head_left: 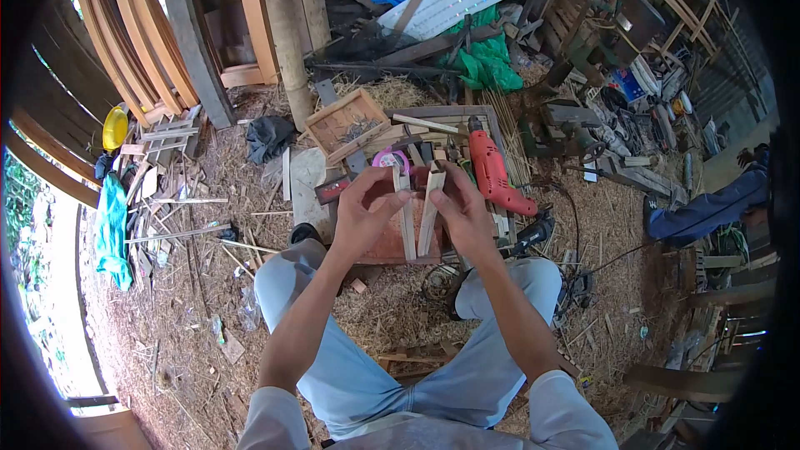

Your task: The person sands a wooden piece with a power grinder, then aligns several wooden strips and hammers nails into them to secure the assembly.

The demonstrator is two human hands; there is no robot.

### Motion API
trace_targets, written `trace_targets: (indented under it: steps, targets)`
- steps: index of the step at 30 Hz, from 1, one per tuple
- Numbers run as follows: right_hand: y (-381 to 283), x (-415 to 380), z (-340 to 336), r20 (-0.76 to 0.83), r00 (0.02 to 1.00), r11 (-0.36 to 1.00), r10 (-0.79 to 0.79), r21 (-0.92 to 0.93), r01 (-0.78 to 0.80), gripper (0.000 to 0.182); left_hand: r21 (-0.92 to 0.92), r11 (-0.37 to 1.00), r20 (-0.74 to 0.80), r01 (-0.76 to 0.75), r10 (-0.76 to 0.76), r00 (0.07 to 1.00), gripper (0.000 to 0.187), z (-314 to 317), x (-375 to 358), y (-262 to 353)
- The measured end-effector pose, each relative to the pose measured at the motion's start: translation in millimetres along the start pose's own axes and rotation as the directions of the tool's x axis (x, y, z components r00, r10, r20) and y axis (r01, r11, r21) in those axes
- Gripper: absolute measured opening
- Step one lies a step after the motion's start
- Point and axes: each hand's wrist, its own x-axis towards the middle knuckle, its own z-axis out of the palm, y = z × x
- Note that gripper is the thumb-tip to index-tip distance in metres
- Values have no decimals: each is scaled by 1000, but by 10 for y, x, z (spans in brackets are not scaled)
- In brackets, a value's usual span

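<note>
Two short wooden strips are held up side by side in front of me, a narrow gap between them. My left hand (364,215) grips the left wooden strip (407,229), thumb across its face. In my right hand (463,212) is the right wooden strip (428,223), which leans slightly, its top end notched or dark. Behind the strips lies a low reddish wooden work surface (379,242). Just right of my right hand rests a red power drill (495,168). A pink round object (390,160), perhaps a tape roll, sits behind my left hand.
A wooden box (347,123) of nails or screws stands beyond the work surface. Near my right knee is a dark power tool (533,233) with a cord. Wood shavings cover the ground (208,283). Another person's leg (708,215) shows at the right.
</note>
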Motion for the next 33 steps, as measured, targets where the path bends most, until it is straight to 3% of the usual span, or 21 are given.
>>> trace_targets:
  steps: [1, 2, 4, 8, 10, 17, 22, 26, 28, 33]
  targets:
    - [10, -5, 11, 0, 997, 997, -75, -16, 75, 48, 145, 978, -30, -148, 154, 988, 36, -10, -10, -2]
    - [-4, -34, 16, -1, 997, 997, -78, -17, 78, 48, 145, 978, -29, -151, 157, 987, 36, -28, -34, 12]
    - [-170, -97, 86, 68, 983, 980, -171, -93, 177, 46, 324, 854, 48, -407, 415, 909, 42, -36, -75, 225]
    - [-205, -149, 148, 126, 970, 966, -210, -126, 226, 46, 440, 749, 77, -496, 519, 852, 45, -57, -133, 273]
    - [-172, -156, 171, 156, 933, 899, -323, -257, 354, 42, 433, 738, 76, -517, 542, 837, 48, -59, -144, 253]
    - [-97, -154, 208, 160, 926, 913, -341, -178, 367, 44, 414, 765, 66, -493, 515, 855, 50, -71, -139, 178]
    - [-78, -181, 233, 97, 959, 915, -266, -289, 283, 40, 401, 789, 75, -465, 478, 875, 46, -59, -140, 204]
    - [-128, -160, 268, 95, 973, 947, -211, -228, 227, 44, 427, 808, 41, -406, 431, 901, 44, -27, -152, 296]
    - [-72, -137, 269, 14, 956, 915, -291, -287, 283, 47, 271, 930, -18, -248, 262, 965, 40, -2, -139, 199]
    - [73, -67, 219, 31, 956, 904, -293, -316, 288, 45, 79, 984, -35, -161, 165, 986, 40, 38, -94, 118]
